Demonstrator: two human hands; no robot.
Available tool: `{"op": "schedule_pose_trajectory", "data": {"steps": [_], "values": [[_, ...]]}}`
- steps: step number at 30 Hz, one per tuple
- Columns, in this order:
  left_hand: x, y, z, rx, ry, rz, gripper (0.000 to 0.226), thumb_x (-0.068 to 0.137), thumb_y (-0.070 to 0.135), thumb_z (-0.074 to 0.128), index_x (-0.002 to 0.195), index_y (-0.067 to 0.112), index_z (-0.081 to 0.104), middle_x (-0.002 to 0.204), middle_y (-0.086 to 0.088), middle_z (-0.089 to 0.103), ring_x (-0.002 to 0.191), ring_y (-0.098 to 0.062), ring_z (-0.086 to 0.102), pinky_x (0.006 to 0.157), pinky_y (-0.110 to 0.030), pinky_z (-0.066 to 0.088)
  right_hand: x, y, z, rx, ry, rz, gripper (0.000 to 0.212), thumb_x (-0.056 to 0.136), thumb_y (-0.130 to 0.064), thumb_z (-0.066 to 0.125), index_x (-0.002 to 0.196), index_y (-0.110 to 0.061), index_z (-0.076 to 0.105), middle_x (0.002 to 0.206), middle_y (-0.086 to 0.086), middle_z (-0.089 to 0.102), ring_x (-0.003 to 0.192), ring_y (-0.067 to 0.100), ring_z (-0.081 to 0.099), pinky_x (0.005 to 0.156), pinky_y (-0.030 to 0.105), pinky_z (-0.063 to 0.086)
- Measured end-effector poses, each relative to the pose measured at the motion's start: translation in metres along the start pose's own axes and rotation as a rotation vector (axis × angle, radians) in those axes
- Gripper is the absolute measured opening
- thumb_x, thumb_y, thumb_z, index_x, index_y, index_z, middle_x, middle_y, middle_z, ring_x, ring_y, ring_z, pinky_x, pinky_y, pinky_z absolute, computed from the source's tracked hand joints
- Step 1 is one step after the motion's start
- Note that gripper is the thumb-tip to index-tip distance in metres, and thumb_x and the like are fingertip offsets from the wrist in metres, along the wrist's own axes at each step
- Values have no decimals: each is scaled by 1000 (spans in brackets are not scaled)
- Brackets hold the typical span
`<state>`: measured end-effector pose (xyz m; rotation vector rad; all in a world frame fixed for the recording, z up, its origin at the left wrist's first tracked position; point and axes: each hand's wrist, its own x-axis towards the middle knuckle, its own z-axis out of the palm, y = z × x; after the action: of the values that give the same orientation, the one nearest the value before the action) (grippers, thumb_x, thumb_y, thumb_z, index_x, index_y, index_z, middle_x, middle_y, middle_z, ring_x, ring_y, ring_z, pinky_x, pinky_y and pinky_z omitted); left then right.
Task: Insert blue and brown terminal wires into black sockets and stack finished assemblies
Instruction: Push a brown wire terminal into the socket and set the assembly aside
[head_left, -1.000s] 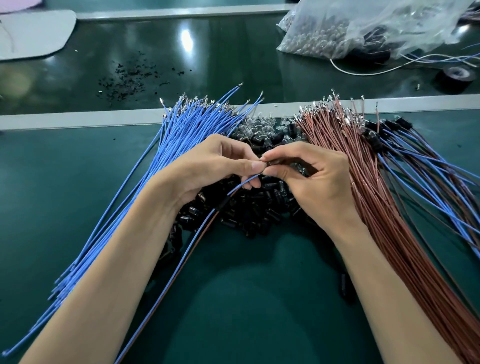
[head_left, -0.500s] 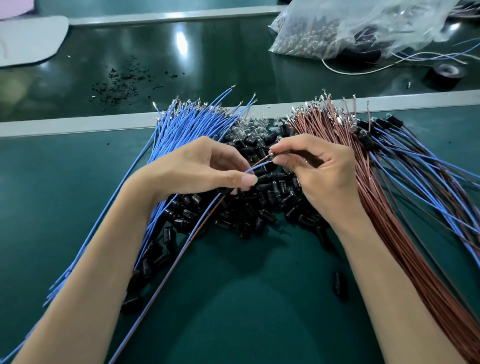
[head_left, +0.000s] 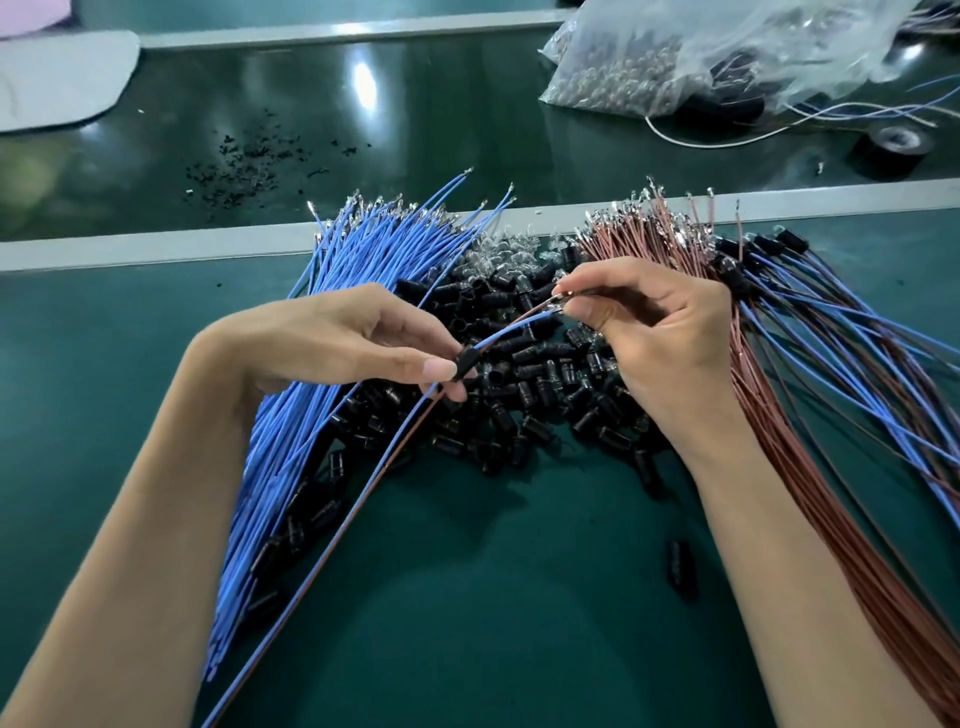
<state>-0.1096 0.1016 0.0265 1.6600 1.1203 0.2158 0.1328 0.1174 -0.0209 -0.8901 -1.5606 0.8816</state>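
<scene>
The left hand (head_left: 358, 343) pinches 1 black socket (head_left: 466, 362) threaded on a blue-and-brown wire pair (head_left: 519, 325), above the loose socket pile (head_left: 545, 395). The right hand (head_left: 660, 353) pinches the pair's terminal ends. This looks like the insertion step; next, seat the terminals, then stack rightward on the finished assemblies (head_left: 841, 332).

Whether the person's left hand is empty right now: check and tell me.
No: the left hand pinches a small black cylindrical socket that thin blue and brown wires run through.
</scene>
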Motion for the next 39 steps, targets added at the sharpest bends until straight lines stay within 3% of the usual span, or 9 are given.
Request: {"op": "schedule_pose_trajectory", "data": {"steps": [3,6,10,13,20,25,30,34,39], "values": [[2,2,5,-19,-47,26,26,88,27,58,104,12,71,101,0,74,90,-14,67,83,-19,49,0,-1,1,39,10,12,42,76,16,68,94,-22,68,75,-27,69,77,-6,66,73,7,49],[5,2,7,-62,6,28,22,83,24,68,95,6,68,95,-4,75,88,-16,69,81,-19,50,0,-2,-1,49,14,19,43,75,19,67,98,-17,68,75,-26,70,77,-6,66,73,7,49],[10,1,9,-101,100,23,25,67,26,84,76,21,60,81,-10,72,75,-16,65,71,-25,47,0,-4,-3,32,3,27,39,76,14,70,94,-20,69,75,-25,70,78,-5,67,74,8,49],[13,0,10,-87,110,33,30,66,29,87,75,22,59,72,-7,68,67,-13,61,64,-20,45,0,-3,-4,25,-3,32,34,76,10,71,91,-21,70,77,-23,71,79,-3,67,75,10,50],[10,0,7,-94,43,48,26,88,33,64,92,9,72,73,-2,70,68,-10,60,68,-15,47,0,-2,-5,-4,-1,37,34,76,8,72,85,-24,70,78,-25,71,80,-3,67,76,11,50],[13,2,11,-80,64,47,23,83,30,59,87,11,71,76,-4,72,71,-11,65,69,-14,49,0,-1,-6,-30,-31,32,36,76,13,70,89,-21,71,77,-24,71,79,-3,68,74,10,50],[20,9,19,-67,78,75,28,86,32,54,90,7,67,77,-6,73,72,-19,69,68,-21,51,-2,-4,-2,-95,-129,-16,29,76,4,74,87,-22,71,85,-15,70,82,0,68,78,13,51],[27,13,28,-52,128,121,31,86,33,52,91,5,65,66,1,68,62,-15,65,63,-19,49,-2,-3,1,-74,-116,-5,35,75,2,76,85,-31,68,78,-22,71,79,0,68,77,14,52],[33,15,35,-112,198,182,23,86,33,51,87,12,63,61,6,62,59,-10,60,61,-19,50,1,-2,-2,-35,-62,10,34,74,4,76,84,-28,69,77,-24,71,77,-2,67,74,11,50]]}}
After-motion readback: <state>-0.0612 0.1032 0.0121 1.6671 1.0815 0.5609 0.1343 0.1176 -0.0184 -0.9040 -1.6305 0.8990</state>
